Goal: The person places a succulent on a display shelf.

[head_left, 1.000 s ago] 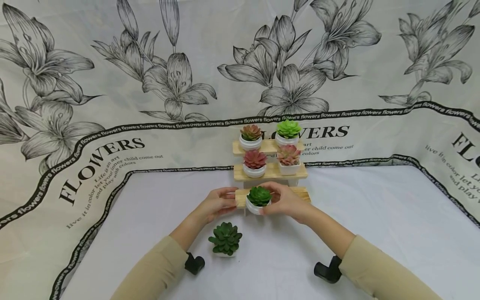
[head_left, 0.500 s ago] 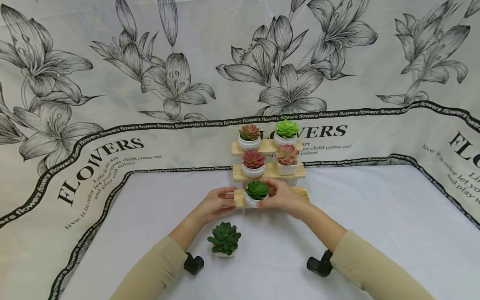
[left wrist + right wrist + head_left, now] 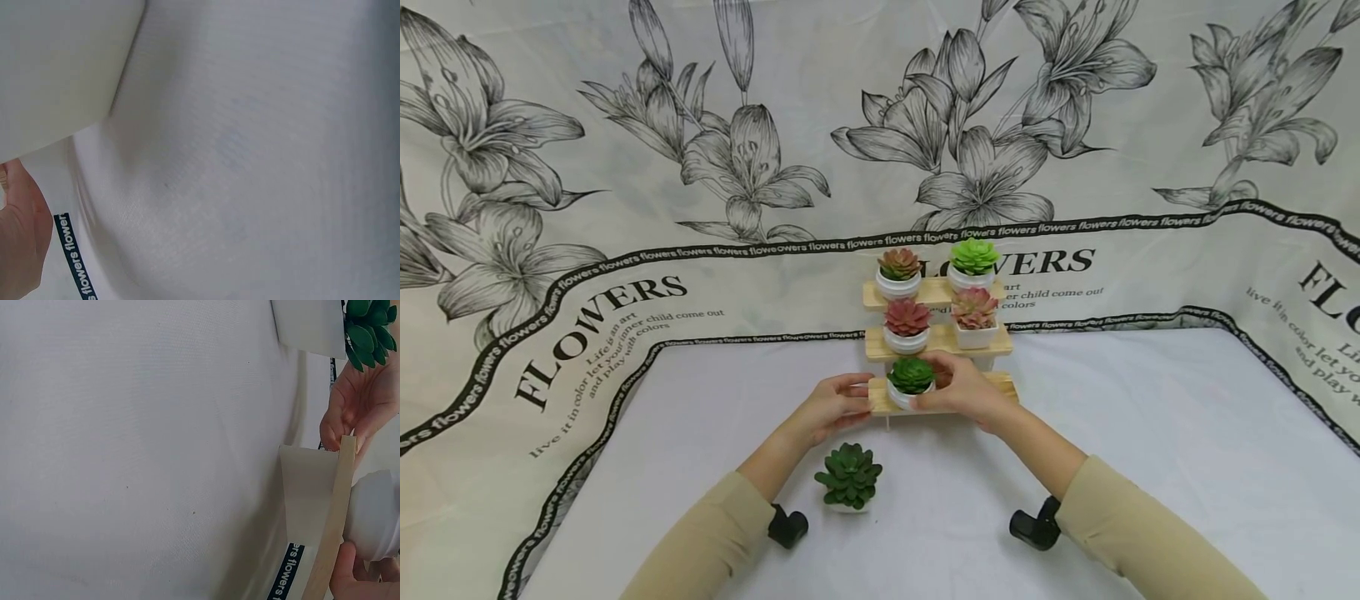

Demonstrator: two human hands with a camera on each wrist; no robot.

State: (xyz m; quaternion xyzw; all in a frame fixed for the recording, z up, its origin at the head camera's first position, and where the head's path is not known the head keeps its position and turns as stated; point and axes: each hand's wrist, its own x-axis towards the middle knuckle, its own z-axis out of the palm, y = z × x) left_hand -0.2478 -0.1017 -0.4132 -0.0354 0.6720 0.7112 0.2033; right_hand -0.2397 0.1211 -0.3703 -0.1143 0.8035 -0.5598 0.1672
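Observation:
A three-tier plant stand with pale wooden shelves [image 3: 1003,385] stands at the back of the table. My right hand [image 3: 972,392] holds a dark green succulent in a round white pot [image 3: 912,379] by its side, on the left part of the lowest shelf. In the right wrist view the white pot [image 3: 375,514] sits right at the board [image 3: 337,515], with the right hand's fingers beside its base. My left hand [image 3: 831,408] grips the left end of that lowest shelf; the right wrist view shows its curled fingers [image 3: 337,422] at the board's end.
The upper shelves carry a brown-red succulent [image 3: 899,271], a bright green one [image 3: 974,262], a red one [image 3: 907,323] and a pink one in a square pot [image 3: 976,318]. Another dark green succulent [image 3: 849,477] stands on the white tablecloth [image 3: 1150,467] nearer me. Flower-printed cloth hangs behind.
My right hand has brought the potted succulent slightly back and left, from the front edge of the lowest shelf onto it. The left hand stays at the shelf's end.

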